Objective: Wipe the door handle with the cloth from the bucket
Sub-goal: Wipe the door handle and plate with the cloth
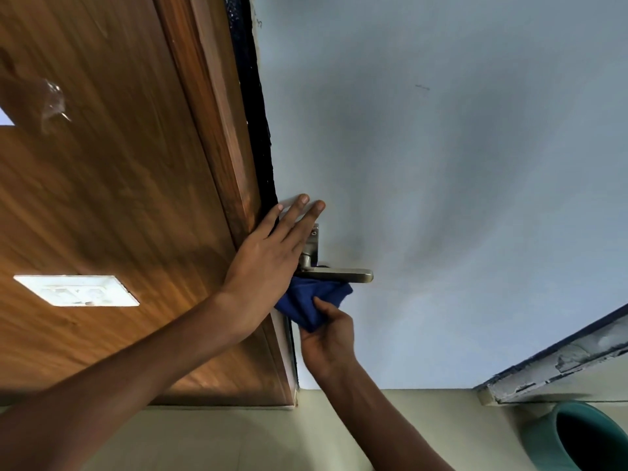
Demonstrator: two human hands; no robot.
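A pale blue door (441, 164) fills the right side, with a brown wooden panel (102, 181) on the left carrying a white switch plate (76, 290). A teal bucket (540, 436) sits low at the near right on the floor. The left hand (268, 256) lies flat and open, fingers spread against the door's edge, holding nothing. The right hand (328, 334) is closed around a bunched blue cloth (311, 300), pressed up beneath the metal door handle (339, 275).
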